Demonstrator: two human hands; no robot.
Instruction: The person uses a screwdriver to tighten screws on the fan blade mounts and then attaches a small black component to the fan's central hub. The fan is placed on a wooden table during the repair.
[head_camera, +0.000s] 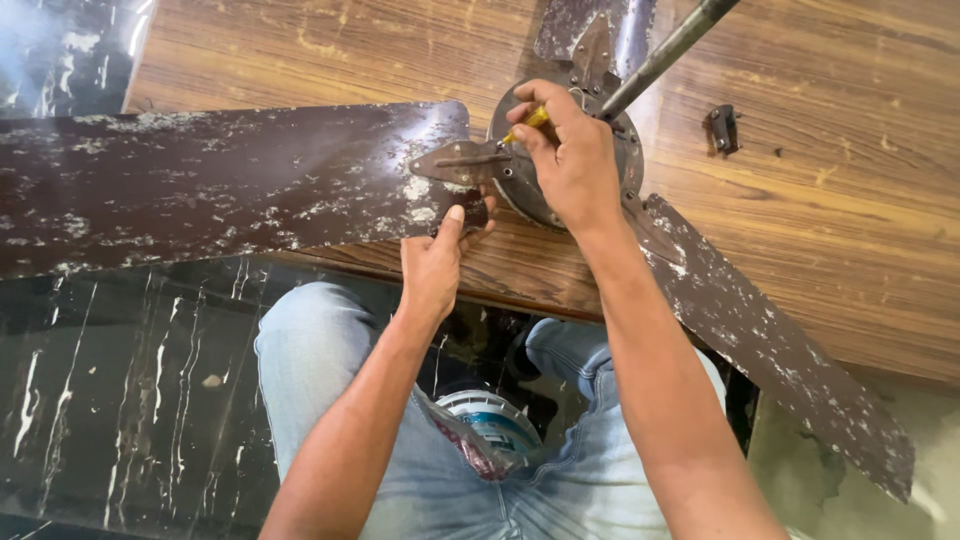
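A worn brown ceiling fan lies on a wooden board, its round motor hub (520, 185) near the top centre. My right hand (572, 155) grips a yellow-handled screwdriver (530, 120), tip at the metal bracket (462, 160) that joins the left blade (200, 185) to the hub. My left hand (440, 255) pinches the inner end of that blade from below, thumb on top. A second blade (780, 350) runs down to the right. A third blade (590, 35) points away at the top.
The fan's metal down rod (665, 50) slants up to the top right. A small dark metal part (722, 128) lies on the wooden board (850, 200). Dark marble floor (130, 390) lies below left. A clear bag with a round white-blue item (490, 425) rests on my lap.
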